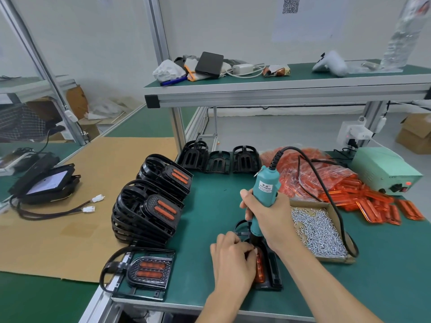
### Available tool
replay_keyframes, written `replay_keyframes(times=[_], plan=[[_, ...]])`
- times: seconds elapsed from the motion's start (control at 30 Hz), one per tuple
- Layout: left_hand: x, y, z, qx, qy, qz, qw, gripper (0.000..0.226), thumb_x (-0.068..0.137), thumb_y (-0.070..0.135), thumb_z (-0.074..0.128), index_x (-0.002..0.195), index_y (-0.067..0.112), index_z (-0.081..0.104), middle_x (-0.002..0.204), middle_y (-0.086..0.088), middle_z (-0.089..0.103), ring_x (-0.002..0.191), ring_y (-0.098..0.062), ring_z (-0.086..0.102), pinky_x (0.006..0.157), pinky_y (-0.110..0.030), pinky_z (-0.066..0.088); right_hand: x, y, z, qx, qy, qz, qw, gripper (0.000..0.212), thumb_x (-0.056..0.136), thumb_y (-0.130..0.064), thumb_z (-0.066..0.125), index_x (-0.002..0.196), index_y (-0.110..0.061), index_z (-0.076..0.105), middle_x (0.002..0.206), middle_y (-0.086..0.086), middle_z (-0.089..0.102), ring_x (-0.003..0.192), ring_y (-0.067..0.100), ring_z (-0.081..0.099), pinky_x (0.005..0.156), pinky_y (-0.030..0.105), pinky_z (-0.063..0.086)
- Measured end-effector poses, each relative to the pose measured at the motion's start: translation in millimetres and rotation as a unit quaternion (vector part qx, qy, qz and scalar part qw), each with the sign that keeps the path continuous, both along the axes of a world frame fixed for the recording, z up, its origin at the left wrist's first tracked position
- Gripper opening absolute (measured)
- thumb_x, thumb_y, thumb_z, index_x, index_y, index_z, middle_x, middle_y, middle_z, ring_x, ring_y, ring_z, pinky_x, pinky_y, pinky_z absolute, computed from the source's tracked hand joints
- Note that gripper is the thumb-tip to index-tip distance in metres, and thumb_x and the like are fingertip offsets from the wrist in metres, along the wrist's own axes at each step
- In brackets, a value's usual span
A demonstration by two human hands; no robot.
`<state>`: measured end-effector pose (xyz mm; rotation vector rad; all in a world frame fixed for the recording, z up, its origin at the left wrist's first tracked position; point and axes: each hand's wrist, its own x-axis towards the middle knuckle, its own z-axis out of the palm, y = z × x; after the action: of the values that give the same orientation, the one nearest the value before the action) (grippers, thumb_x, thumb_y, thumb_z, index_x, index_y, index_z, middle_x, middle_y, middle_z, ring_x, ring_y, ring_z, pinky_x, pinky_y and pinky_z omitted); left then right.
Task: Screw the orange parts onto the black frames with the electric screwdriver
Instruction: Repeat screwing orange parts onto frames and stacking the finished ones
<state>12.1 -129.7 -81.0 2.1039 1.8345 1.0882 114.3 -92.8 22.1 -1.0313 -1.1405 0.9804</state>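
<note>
My right hand (pixel 268 220) grips the teal electric screwdriver (pixel 265 185) upright, its tip down on a black frame (pixel 272 273) lying on the green mat. My left hand (pixel 231 257) rests on that frame with curled fingers, holding it beside the orange part (pixel 259 268) seated in it; the screw point is hidden by my hands. Finished frames with orange inserts stand stacked (pixel 149 210) to the left, and one more finished frame (pixel 142 271) lies flat at the mat's front left corner.
A cardboard tray of several silver screws (pixel 319 231) sits right of my hands. Behind it lie a bag and loose pile of orange parts (pixel 338 183). Three empty black frames (pixel 219 159) stand at the back. The screwdriver's green power box (pixel 382 169) is far right. An overhead shelf (pixel 279 89) spans above.
</note>
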Motion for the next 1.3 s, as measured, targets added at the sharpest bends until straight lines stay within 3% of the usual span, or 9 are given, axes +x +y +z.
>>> replay_keyframes(times=[0.33, 0.47, 0.63, 0.93, 1.2, 1.3], plan=[[-4.0, -7.2, -1.6, 0.019, 0.022, -0.01, 1.0, 0.013, 0.079, 0.027, 0.082, 0.092, 0.029, 0.081, 0.085, 0.011, 0.048, 0.086, -0.017, 0.047, 0.073, -0.033, 0.039, 2.9, -1.0, -3.1, 0.005, -0.027, 0.025, 0.999, 0.026, 0.081, -0.046, 0.076, 0.07, -0.024, 0.069, 0.072, 0.019, 0.068, 0.053, 0.018, 0.06, 0.059, 0.029, 0.052], [-14.1, -29.0, -12.9, 0.066, 0.016, -0.069, 0.995, 0.009, 0.082, 0.04, 0.075, 0.089, 0.035, 0.076, 0.095, 0.022, 0.054, 0.098, -0.007, 0.049, 0.084, -0.033, 0.034, 3.7, 0.0, -5.5, 0.004, -0.036, 0.04, 0.999, 0.027, 0.082, -0.045, 0.077, 0.071, -0.023, 0.069, 0.073, 0.018, 0.07, 0.054, 0.019, 0.062, 0.061, 0.028, 0.052], [-24.2, -49.0, -29.8, 0.118, 0.072, -0.121, 0.983, 0.022, 0.078, 0.043, 0.08, 0.099, 0.037, 0.076, 0.108, 0.023, 0.062, 0.111, -0.008, 0.053, 0.098, -0.038, 0.033, 3.3, 2.1, -7.1, -0.005, -0.04, 0.036, 0.999, 0.027, 0.082, -0.048, 0.076, 0.071, -0.024, 0.07, 0.074, 0.017, 0.07, 0.055, 0.019, 0.062, 0.063, 0.028, 0.053], [-27.0, -46.6, -27.7, 0.129, 0.082, -0.129, 0.98, 0.024, 0.077, 0.042, 0.083, 0.1, 0.037, 0.078, 0.107, 0.021, 0.065, 0.112, -0.007, 0.051, 0.095, -0.037, 0.032, 5.3, 3.7, -12.7, 0.013, -0.074, 0.054, 0.996, 0.031, 0.088, -0.04, 0.074, 0.066, -0.018, 0.068, 0.06, 0.011, 0.065, 0.053, 0.019, 0.058, 0.065, 0.032, 0.052], [-25.8, -48.6, -27.4, 0.13, 0.079, -0.131, 0.98, 0.025, 0.077, 0.044, 0.082, 0.1, 0.037, 0.078, 0.107, 0.022, 0.065, 0.111, -0.007, 0.052, 0.09, -0.034, 0.032, 12.1, 2.7, -6.2, 0.018, -0.083, 0.141, 0.986, 0.025, 0.089, -0.036, 0.074, 0.079, -0.013, 0.075, 0.066, 0.006, 0.071, 0.058, 0.02, 0.062, 0.065, 0.025, 0.052], [-25.7, -49.3, -26.2, 0.129, 0.082, -0.131, 0.98, 0.025, 0.075, 0.043, 0.084, 0.099, 0.037, 0.079, 0.106, 0.022, 0.065, 0.11, -0.006, 0.052, 0.09, -0.034, 0.032, 18.1, 4.0, -5.2, 0.037, -0.07, 0.136, 0.988, 0.024, 0.091, -0.033, 0.074, 0.078, -0.013, 0.073, 0.073, 0.009, 0.073, 0.055, 0.023, 0.059, 0.064, 0.028, 0.051]])
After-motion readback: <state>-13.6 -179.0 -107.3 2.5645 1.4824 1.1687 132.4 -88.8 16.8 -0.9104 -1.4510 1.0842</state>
